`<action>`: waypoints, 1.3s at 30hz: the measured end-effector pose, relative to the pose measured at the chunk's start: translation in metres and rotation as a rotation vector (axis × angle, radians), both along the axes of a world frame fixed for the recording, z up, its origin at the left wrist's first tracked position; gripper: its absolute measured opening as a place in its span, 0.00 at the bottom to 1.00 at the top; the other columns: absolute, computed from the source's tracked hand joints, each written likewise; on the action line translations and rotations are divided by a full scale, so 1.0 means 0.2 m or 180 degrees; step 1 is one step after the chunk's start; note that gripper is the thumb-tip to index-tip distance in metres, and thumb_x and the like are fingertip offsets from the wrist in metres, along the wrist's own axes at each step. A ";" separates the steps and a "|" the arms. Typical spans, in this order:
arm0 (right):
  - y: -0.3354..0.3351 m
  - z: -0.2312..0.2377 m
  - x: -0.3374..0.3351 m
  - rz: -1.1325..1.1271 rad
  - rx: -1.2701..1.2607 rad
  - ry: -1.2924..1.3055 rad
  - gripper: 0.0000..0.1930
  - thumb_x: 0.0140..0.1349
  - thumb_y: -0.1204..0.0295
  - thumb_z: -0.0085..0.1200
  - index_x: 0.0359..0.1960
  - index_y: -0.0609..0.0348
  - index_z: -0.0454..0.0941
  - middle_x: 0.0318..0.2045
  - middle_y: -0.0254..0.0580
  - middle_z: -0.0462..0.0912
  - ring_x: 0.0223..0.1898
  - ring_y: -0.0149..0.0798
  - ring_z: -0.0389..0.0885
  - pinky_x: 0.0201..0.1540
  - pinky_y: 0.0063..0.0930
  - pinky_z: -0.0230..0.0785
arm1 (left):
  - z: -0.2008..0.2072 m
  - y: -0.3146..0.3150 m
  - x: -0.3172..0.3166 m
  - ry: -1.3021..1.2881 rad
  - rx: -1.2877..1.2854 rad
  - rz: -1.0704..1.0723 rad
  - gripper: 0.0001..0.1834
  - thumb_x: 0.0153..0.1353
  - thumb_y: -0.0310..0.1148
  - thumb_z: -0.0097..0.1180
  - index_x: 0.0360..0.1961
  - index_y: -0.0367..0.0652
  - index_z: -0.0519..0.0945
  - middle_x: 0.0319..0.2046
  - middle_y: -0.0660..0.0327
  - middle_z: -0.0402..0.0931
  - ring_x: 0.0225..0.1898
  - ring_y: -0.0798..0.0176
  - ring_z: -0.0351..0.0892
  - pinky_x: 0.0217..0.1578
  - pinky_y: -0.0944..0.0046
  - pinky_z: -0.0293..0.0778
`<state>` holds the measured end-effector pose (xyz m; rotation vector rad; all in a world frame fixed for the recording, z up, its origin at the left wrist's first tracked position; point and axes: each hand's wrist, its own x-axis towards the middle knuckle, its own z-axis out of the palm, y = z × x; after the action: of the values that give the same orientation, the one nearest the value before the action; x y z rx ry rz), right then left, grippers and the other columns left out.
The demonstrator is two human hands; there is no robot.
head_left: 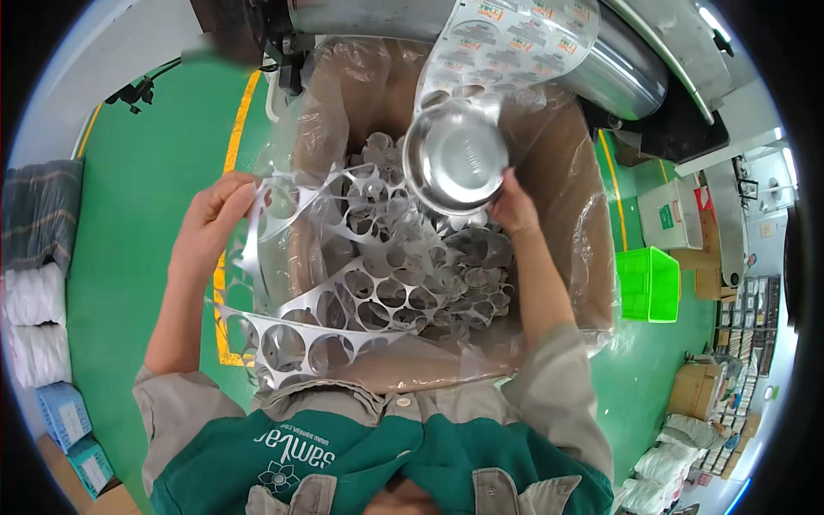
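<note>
My left hand [221, 206] is closed on the edge of a punched-out foil strip [250, 253], a silvery web full of round holes. The strip hangs in loops over the left side of a large cardboard box [562, 197] lined with clear plastic. In my right hand [515, 209] is a shiny round metal bowl [459, 159], gripped by its lower right rim and tilted so its inside shows. Heaped scrap foil [476, 279] with round holes lies inside the box. Just above the bowl, printed foil [515, 47] comes down from the machine, its lower end punched with holes.
A steel roller [631, 73] of the machine overhangs the box's far side. On the green floor at the right stands a bright green crate [648, 285], with cardboard cartons [695, 389] beyond. White bundles [39, 354] and a dark padded cloth [41, 210] are at the far left.
</note>
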<state>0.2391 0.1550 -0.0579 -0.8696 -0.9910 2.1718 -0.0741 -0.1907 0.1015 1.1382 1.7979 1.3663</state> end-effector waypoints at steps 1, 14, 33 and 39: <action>0.10 -0.25 0.08 -0.0162 0.0350 -0.1350 0.27 0.57 0.55 0.51 0.54 0.57 0.63 0.44 0.40 0.75 0.46 0.35 0.73 0.44 0.29 0.67 | 0.01 0.01 0.00 -0.0120 0.0033 -0.0109 0.16 0.62 0.36 0.42 0.25 0.34 0.74 0.33 0.61 0.72 0.34 0.69 0.69 0.36 0.70 0.66; -0.10 0.87 -0.17 0.2267 0.2609 -0.2301 0.24 0.46 0.64 0.60 0.44 0.63 0.70 0.39 0.41 0.76 0.38 0.35 0.75 0.39 0.25 0.67 | 0.02 0.01 0.25 0.3389 -0.0168 -0.1415 0.24 0.51 0.31 0.54 0.52 0.47 0.68 0.29 0.60 0.74 0.37 0.60 0.75 0.45 0.60 0.67; -0.11 0.17 -0.19 0.3292 0.3495 -0.3315 0.25 0.43 0.60 0.61 0.40 0.65 0.74 0.41 0.49 0.76 0.44 0.41 0.73 0.45 0.30 0.64 | 0.22 -0.31 -0.19 0.4102 -0.0398 0.1114 0.17 0.53 0.25 0.49 0.46 0.43 0.73 0.46 0.56 0.71 0.53 0.48 0.64 0.50 0.55 0.62; -0.09 0.60 -0.13 0.2030 0.1308 0.0586 0.25 0.53 0.66 0.54 0.52 0.63 0.65 0.47 0.44 0.74 0.49 0.37 0.72 0.49 0.31 0.67 | 0.06 0.08 0.28 0.3744 -0.0230 -0.1478 0.32 0.41 0.46 0.62 0.50 0.48 0.71 0.47 0.54 0.70 0.63 0.50 0.49 0.60 0.39 0.40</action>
<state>0.2131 0.1371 0.0621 -0.1578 -1.7054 2.3446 -0.0173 -0.1743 0.1137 2.4108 2.0037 0.2867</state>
